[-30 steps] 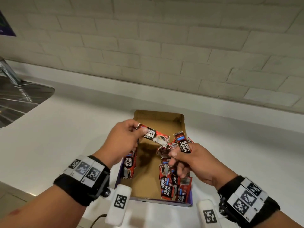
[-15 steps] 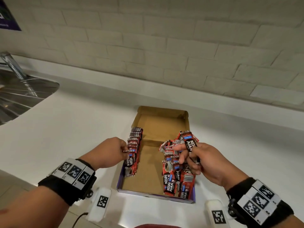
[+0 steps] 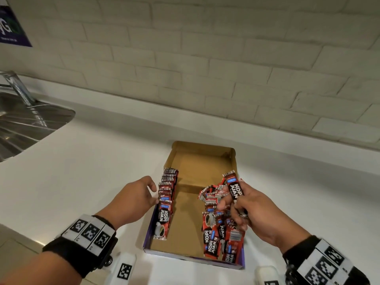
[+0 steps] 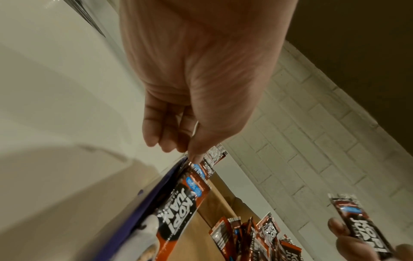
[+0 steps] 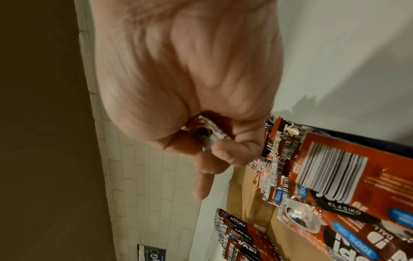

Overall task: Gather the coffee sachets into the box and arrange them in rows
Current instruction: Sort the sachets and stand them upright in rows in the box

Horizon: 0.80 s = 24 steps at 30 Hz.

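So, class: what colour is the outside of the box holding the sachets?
Purple, on the box front wall; clearest in the head view.

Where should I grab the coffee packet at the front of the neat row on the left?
Pinch the front sachet by its top edge, coming from above. It stands nearly upright against the box wall with more sachets packed behind it, so only that top strip sticks up free. The left hand is already beside the row.
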Available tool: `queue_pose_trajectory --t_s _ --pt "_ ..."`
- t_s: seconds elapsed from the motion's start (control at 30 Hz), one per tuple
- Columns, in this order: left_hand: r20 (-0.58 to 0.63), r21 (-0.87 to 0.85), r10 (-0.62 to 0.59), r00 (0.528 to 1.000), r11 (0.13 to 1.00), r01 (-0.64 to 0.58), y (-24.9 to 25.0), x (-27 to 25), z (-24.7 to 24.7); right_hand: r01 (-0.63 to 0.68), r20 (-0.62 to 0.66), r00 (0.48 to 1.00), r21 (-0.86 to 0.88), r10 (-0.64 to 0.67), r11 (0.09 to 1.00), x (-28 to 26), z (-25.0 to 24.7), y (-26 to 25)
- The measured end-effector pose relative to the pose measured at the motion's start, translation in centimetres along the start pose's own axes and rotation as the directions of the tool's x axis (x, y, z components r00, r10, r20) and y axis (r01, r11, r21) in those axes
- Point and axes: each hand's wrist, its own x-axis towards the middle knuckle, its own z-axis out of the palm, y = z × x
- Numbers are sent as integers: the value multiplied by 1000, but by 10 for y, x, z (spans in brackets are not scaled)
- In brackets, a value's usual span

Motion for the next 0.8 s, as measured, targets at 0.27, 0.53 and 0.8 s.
queue_pose_trajectory --t_s 0.27,0.53,0.8 --pt "-63 -160 102 993 981 -111 43 -12 -7 5 80 997 75 -10 997 1 11 -6" --pt "-38 -462 264 964 851 -251 101 -15 -9 -11 184 983 -77 25 997 1 21 -11" --pt "-71 -511 200 977 834 -208 88 -21 -18 12 193 981 -144 16 990 3 22 -13"
